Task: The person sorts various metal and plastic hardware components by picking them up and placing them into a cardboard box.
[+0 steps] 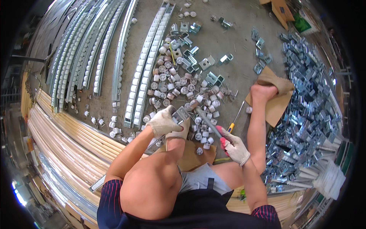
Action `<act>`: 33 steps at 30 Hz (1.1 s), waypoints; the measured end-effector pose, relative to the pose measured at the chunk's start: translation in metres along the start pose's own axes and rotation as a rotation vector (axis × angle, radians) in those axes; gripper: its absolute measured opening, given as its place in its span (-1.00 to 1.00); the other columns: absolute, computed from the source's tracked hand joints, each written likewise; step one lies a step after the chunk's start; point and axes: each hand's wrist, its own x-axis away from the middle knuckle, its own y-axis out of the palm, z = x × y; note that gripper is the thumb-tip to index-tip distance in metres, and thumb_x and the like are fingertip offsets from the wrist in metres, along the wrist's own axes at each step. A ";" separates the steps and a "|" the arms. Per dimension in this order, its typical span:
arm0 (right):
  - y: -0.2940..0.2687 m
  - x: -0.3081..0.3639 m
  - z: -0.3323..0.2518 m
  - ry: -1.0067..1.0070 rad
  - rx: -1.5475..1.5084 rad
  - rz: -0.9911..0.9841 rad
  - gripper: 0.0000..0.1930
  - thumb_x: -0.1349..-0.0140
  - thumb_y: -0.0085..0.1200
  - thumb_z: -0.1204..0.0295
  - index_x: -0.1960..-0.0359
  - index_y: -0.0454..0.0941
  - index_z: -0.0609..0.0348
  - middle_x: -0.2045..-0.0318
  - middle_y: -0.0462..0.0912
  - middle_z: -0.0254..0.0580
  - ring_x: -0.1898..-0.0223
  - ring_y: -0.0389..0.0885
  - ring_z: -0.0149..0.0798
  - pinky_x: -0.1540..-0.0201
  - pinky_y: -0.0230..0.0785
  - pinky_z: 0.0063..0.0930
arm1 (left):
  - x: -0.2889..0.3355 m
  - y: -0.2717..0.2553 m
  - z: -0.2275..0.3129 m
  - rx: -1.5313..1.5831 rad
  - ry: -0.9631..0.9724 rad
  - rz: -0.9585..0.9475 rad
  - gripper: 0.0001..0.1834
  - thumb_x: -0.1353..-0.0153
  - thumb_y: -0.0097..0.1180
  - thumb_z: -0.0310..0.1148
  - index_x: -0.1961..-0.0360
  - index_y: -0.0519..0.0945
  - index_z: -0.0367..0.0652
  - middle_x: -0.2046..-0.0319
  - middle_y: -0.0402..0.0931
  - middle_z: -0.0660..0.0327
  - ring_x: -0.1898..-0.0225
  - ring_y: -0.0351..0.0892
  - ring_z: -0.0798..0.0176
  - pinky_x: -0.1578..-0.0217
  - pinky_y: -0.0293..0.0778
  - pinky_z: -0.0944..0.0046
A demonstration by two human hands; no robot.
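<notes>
My left hand [165, 121], in a white work glove, is closed at the end of a long narrow metal rail. Its fingers grip a silvery metal bracket [183, 113] there, partly hidden by the glove. The rail runs back under my left forearm, and its far end [98, 183] shows beside my left sleeve. My right hand [236, 149], in a white glove with pink-red fingertips, is wrapped round the grey handle [209, 123] of a hammer. The hammer's rusty-brown head [193, 104] is just right of the bracket; whether they touch I cannot tell.
Loose white rollers [171, 84] lie heaped ahead of my hands, with metal brackets [207, 62] beyond. A yellow-handled screwdriver [231, 127] lies near my right hand. Roller rails [146, 68] stretch away at left, beside wrapped lengths [65, 137]. A large bracket pile [305, 99] spreads at right, past cardboard [272, 108].
</notes>
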 end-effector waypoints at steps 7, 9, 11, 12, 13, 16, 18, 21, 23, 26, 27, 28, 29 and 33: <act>0.001 -0.052 0.093 -0.135 0.222 0.682 -0.34 -0.55 -0.08 0.55 -0.66 0.23 -0.14 0.26 0.75 -0.19 0.36 0.70 -0.21 0.22 0.60 -0.27 | 0.001 0.024 -0.012 -0.138 0.033 0.233 -0.22 0.06 0.49 0.10 -0.16 0.66 -0.12 -0.02 0.68 -0.21 -0.04 0.72 -0.20 -0.11 0.64 -0.02; 0.016 -0.064 0.114 -0.006 0.484 0.779 -0.26 -0.48 -0.05 0.59 -0.68 0.15 -0.13 0.02 0.80 0.13 0.12 0.80 0.20 0.01 0.61 0.03 | 0.000 0.035 -0.028 -0.281 0.025 0.244 -0.21 0.03 0.47 0.14 -0.21 0.68 -0.02 -0.22 0.58 -0.16 -0.25 0.59 -0.20 -0.25 0.55 -0.09; 0.025 -0.064 0.114 0.080 0.516 0.790 -0.25 -0.44 -0.03 0.60 -0.67 0.12 0.03 -0.32 0.60 0.33 -0.26 0.64 0.32 -0.27 0.49 0.05 | 0.007 0.042 -0.029 -0.309 0.083 0.254 -0.18 -0.01 0.46 0.13 -0.31 0.64 0.05 -0.36 0.46 -0.11 -0.40 0.42 -0.22 -0.35 0.42 -0.17; 0.024 -0.066 0.129 -0.018 0.552 0.821 -0.25 -0.43 -0.02 0.59 -0.67 0.12 0.08 -0.38 0.54 0.32 -0.32 0.59 0.29 -0.33 0.45 0.01 | 0.012 0.046 -0.030 -0.318 0.064 0.280 -0.17 -0.01 0.46 0.14 -0.32 0.64 0.07 -0.36 0.46 -0.08 -0.41 0.42 -0.19 -0.34 0.44 -0.14; 0.021 -0.069 0.151 -0.109 0.587 0.851 -0.25 -0.43 0.00 0.58 -0.66 0.12 0.14 -0.43 0.48 0.31 -0.38 0.53 0.27 -0.39 0.40 -0.02 | 0.020 0.053 -0.033 -0.325 0.043 0.296 -0.16 -0.01 0.47 0.15 -0.34 0.64 0.09 -0.36 0.46 -0.06 -0.42 0.42 -0.17 -0.33 0.45 -0.11; 0.024 -0.078 0.160 -0.127 0.621 0.818 -0.25 -0.42 0.03 0.56 -0.65 0.11 0.26 -0.55 0.30 0.30 -0.52 0.36 0.22 -0.52 0.27 -0.10 | 0.054 0.069 -0.071 -0.289 -0.068 0.251 -0.05 -0.04 0.48 0.09 -0.48 0.49 0.08 -0.28 0.53 -0.08 -0.31 0.54 -0.17 -0.31 0.48 -0.07; 0.029 -0.077 0.160 -0.095 0.644 0.778 -0.23 -0.40 0.06 0.55 -0.64 0.11 0.28 -0.56 0.28 0.33 -0.53 0.34 0.25 -0.54 0.25 -0.11 | 0.087 0.074 -0.112 -0.236 -0.084 0.227 -0.01 -0.04 0.49 0.07 -0.51 0.43 0.07 -0.24 0.57 -0.10 -0.26 0.60 -0.19 -0.28 0.49 -0.10; 0.039 -0.080 0.151 -0.053 0.736 0.740 -0.19 -0.35 0.14 0.49 -0.64 0.14 0.23 -0.46 0.39 0.37 -0.43 0.43 0.33 -0.48 0.32 -0.05 | 0.145 0.069 -0.183 -0.091 -0.076 0.309 0.02 0.00 0.53 0.12 -0.49 0.45 0.03 -0.25 0.62 -0.10 -0.27 0.64 -0.14 -0.24 0.54 -0.09; 0.052 -0.074 0.113 0.081 0.832 0.720 -0.15 -0.30 0.23 0.44 -0.64 0.17 0.21 -0.38 0.45 0.35 -0.36 0.48 0.36 -0.44 0.35 -0.01 | 0.174 0.055 -0.210 -0.131 -0.313 0.282 -0.06 0.02 0.53 0.18 -0.37 0.57 0.02 -0.17 0.69 -0.07 -0.22 0.69 -0.09 -0.20 0.59 -0.04; 0.053 -0.082 0.081 -0.440 0.864 0.776 -0.03 -0.17 0.38 0.40 -0.65 0.20 0.03 -0.34 0.46 0.23 -0.32 0.48 0.30 -0.39 0.36 0.08 | 0.190 0.021 -0.235 -0.345 -0.491 0.114 -0.21 -0.01 0.50 0.20 -0.20 0.67 0.00 -0.05 0.77 -0.02 -0.13 0.74 -0.12 -0.14 0.63 -0.06; 0.063 -0.082 0.050 -0.515 0.800 0.673 -0.07 -0.15 0.42 0.34 -0.60 0.29 0.03 -0.34 0.46 0.19 -0.35 0.45 0.27 -0.40 0.31 0.11 | 0.191 0.021 -0.250 -0.399 -0.440 0.121 -0.23 -0.01 0.49 0.21 -0.17 0.68 0.00 -0.03 0.78 0.02 -0.11 0.75 -0.12 -0.13 0.64 -0.06; 0.064 -0.080 0.025 -0.702 0.909 0.678 -0.14 -0.13 0.44 0.23 -0.52 0.42 0.01 -0.36 0.47 0.15 -0.39 0.41 0.24 -0.42 0.27 0.13 | 0.186 0.018 -0.229 -0.476 -0.444 0.091 -0.21 -0.02 0.50 0.19 -0.23 0.66 0.02 -0.08 0.77 0.03 -0.13 0.73 -0.15 -0.14 0.63 -0.07; 0.077 -0.082 -0.003 -0.815 0.883 0.453 -0.22 -0.11 0.42 0.15 -0.42 0.52 0.02 -0.38 0.48 0.14 -0.42 0.39 0.24 -0.45 0.24 0.14 | 0.201 0.027 -0.291 -0.534 -0.236 0.207 -0.23 -0.10 0.45 0.19 -0.28 0.64 0.05 -0.10 0.76 0.04 -0.14 0.73 -0.16 -0.15 0.64 -0.07; 0.111 -0.131 -0.007 -1.089 1.162 0.294 -0.57 -0.27 0.19 0.29 -0.18 0.65 0.01 -0.20 0.68 0.04 -0.29 0.61 0.12 -0.54 0.23 0.08 | 0.121 0.014 -0.202 -0.496 -0.234 -0.003 -0.32 -0.25 0.34 0.08 -0.33 0.60 0.01 -0.11 0.74 0.06 -0.14 0.72 -0.04 -0.21 0.60 -0.04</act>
